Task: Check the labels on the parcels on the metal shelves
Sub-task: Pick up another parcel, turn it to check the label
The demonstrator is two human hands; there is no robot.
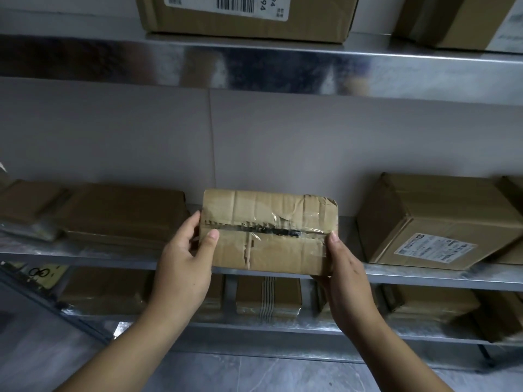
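Observation:
A worn cardboard parcel [268, 230] sealed with clear tape and split along a dark seam is held up in front of the middle metal shelf [113, 254]. My left hand [185, 258] grips its left end, thumb on the front face. My right hand [343, 275] grips its right end from below, thumb on the front edge. The face turned towards me shows no label. A carton [433, 222] with a white printed label [437, 248] sits on the same shelf to the right.
Flat cardboard parcels [119, 213] lie on the middle shelf at the left. A large box [246, 18] with a barcode label stands on the upper shelf [254, 66]. Several taped boxes [268, 299] fill the lower shelf. Grey tiled floor lies below.

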